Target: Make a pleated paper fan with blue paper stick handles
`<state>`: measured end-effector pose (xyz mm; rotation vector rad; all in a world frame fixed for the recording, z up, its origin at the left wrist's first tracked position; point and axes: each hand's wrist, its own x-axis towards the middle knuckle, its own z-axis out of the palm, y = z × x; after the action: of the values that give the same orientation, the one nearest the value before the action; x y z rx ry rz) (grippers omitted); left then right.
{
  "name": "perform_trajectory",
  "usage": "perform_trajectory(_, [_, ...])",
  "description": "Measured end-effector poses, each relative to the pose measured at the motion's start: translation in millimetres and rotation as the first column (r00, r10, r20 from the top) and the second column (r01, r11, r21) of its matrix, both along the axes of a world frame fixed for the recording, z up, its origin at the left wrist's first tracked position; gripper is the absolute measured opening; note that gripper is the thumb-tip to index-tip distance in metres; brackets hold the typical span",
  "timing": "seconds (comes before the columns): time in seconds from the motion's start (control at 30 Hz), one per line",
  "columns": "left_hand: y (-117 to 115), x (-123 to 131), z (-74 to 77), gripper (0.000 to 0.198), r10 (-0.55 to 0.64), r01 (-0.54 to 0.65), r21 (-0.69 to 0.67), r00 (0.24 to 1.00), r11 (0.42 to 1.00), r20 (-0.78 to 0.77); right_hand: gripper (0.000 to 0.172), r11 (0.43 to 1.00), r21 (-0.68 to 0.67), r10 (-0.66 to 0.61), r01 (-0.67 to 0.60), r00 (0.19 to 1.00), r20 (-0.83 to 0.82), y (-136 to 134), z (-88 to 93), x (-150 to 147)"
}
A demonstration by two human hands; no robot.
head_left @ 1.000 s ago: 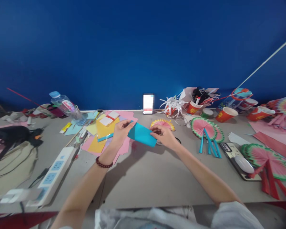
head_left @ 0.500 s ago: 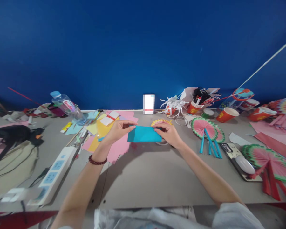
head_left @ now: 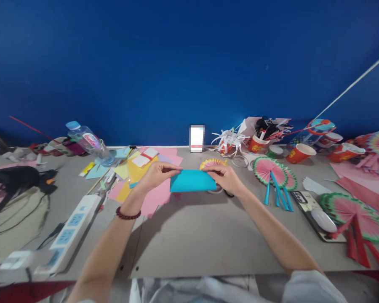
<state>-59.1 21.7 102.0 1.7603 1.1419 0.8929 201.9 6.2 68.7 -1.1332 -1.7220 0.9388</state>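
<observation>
A rectangular piece of blue paper point(head_left: 192, 181) is held up above the table between my two hands. My left hand point(head_left: 156, 176) pinches its upper left corner between thumb and fingers. At the upper right corner, my right hand point(head_left: 225, 176) grips it in the same way. Behind the right hand a yellow and pink pleated paper fan point(head_left: 212, 163) is partly hidden. Pink paper sheets point(head_left: 156, 200) lie on the table behind and below my left hand.
A power strip point(head_left: 72, 233) and a clear bottle point(head_left: 90, 141) are on the left. To the right are pleated paper fans point(head_left: 268, 171), a phone point(head_left: 306, 204) with a white mouse point(head_left: 324, 219) on it, and paper cups point(head_left: 301, 153). A blue wall point(head_left: 189, 63) rises behind the table.
The blue paper sits slightly lower and a little further right, its lower edge now more curved. Both hands keep their pinch on its upper corners.
</observation>
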Motion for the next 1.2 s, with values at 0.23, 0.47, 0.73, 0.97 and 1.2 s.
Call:
perform_trajectory(0.23, [-1,-1,2.4,0.022,0.019,-0.02,-0.013,1.0,1.0,-0.003,0.019,0.998,-0.063,-0.004,-0.001,0.997,-0.082,-2,10.2,2])
perform_trajectory(0.47, [3,-11,2.0,0.023,0.026,-0.026,0.001,1.0,1.0,-0.012,0.018,0.999,0.001,-0.037,0.038,0.999,-0.012,-6,15.3,6])
perform_trajectory(0.73, [5,-15,2.3,0.023,-0.006,0.007,-0.04,1.0,0.999,0.021,0.017,0.989,0.141,-0.057,0.039,0.991,0.122,-17,30.5,5])
perform_trajectory(0.97, [2,-13,10.7,0.017,-0.024,0.024,-0.013,0.999,1.0,0.028,0.014,0.985,0.169,-0.071,0.043,0.983,0.167,-18,33.6,4])
perform_trajectory(1.2, [2,-12,11.3,0.018,-0.025,0.025,0.016,1.0,1.0,0.017,0.016,0.991,0.12,-0.075,0.056,0.985,0.155,-16,31.7,6])
